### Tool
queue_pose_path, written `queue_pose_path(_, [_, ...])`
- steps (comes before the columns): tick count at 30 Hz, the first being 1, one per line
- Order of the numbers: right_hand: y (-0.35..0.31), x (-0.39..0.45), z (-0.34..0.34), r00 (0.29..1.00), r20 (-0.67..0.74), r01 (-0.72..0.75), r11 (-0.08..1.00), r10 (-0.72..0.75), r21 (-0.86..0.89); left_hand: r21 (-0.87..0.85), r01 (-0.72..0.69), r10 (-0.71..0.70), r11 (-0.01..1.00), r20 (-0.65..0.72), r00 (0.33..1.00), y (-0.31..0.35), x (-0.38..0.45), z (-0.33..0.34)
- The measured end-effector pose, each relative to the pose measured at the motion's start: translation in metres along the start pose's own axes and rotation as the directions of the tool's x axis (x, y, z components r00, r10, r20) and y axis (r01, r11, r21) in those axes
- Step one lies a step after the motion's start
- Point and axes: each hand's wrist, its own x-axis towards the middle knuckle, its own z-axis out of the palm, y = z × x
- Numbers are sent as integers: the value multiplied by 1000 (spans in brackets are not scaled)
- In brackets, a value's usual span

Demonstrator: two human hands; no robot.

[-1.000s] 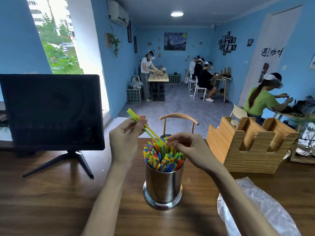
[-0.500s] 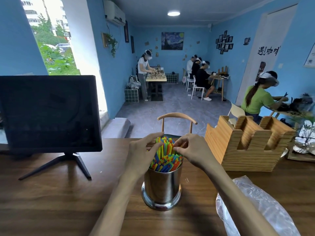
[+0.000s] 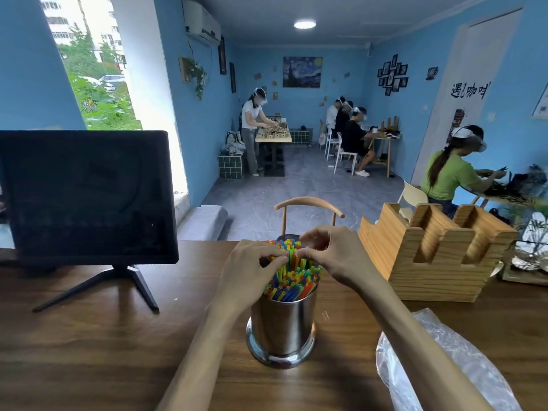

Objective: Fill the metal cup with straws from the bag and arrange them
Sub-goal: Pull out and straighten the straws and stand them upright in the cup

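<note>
The cup (image 3: pixel 282 324), shiny round steel, stands mid tabletop (image 3: pixel 89 345), packed with thin bright plastic straws (image 3: pixel 292 280). Both hands work at the tops: the left hand (image 3: pixel 252 271) and right hand (image 3: pixel 335 256) each pinch straws with curled fingers. I judge this the arranging step; next, level the tips gently. The crinkled clear bag (image 3: pixel 439 366) lies near right.

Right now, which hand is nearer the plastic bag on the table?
The right. The right hand is at the straws in the metal cup, with its forearm running just beside the plastic bag. The left hand is on the cup's far side from the bag.
</note>
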Motion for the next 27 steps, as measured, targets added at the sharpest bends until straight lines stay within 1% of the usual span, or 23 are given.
queue_pose_path(3, [-3, -1, -2, 997, -80, 8, 993, 2, 114, -22, 27, -27, 999, 8, 1000, 5, -4, -1])
queue_pose_path(5, [-11, -1, -7, 981, -183, 92, 978, -58, 187, -47, -1, 0, 999, -9, 1000, 8, -5, -2])
queue_pose_path(7, [-22, 0, -15, 954, -282, 178, 952, -105, 250, -20, -34, 34, 999, -6, 999, 12, -4, -2])
queue_pose_path(11, [-37, 6, -32, 908, -416, 247, 869, -53, 429, 62, -73, 66, 995, 99, 993, 15, -1, 3])
queue_pose_path(13, [-41, 7, -38, 884, -465, 295, 835, -53, 465, 71, -82, 74, 994, 109, 991, 16, 0, 4])
queue_pose_path(16, [-44, 6, -41, 853, -520, 341, 807, -49, 482, 38, -76, 71, 996, 118, 990, 17, 1, 3])
queue_pose_path(18, [-45, 5, -42, 830, -558, 359, 787, -22, 502, 1, -87, 87, 996, 80, 993, 17, 1, 3])
queue_pose_path(19, [-44, 5, -43, 817, -577, 368, 768, 3, 525, -50, -76, 78, 996, 33, 996, 17, 1, 2])
queue_pose_path(20, [-43, 5, -45, 806, -591, 374, 744, 35, 554, -151, -43, 39, 988, -29, 999, 18, 1, 0])
queue_pose_path(21, [-40, 5, -46, 801, -595, 372, 721, 68, 585, -297, 8, -34, 955, -80, 996, 20, 2, -4])
queue_pose_path(22, [-36, 5, -46, 806, -584, 356, 707, 98, 611, -438, 50, -114, 898, -122, 986, 21, 3, -9])
queue_pose_path(24, [-26, 4, -40, 853, -506, 267, 723, 132, 638, -625, 61, -254, 778, -225, 941, 21, 6, -21])
queue_pose_path(26, [-12, 0, -28, 917, -378, 143, 783, 125, 606, -745, 37, -365, 666, -282, 887, 20, 8, -33])
queue_pose_path(27, [-6, -3, -22, 945, -306, 87, 815, 114, 573, -780, 24, -394, 625, -290, 872, 20, 8, -39])
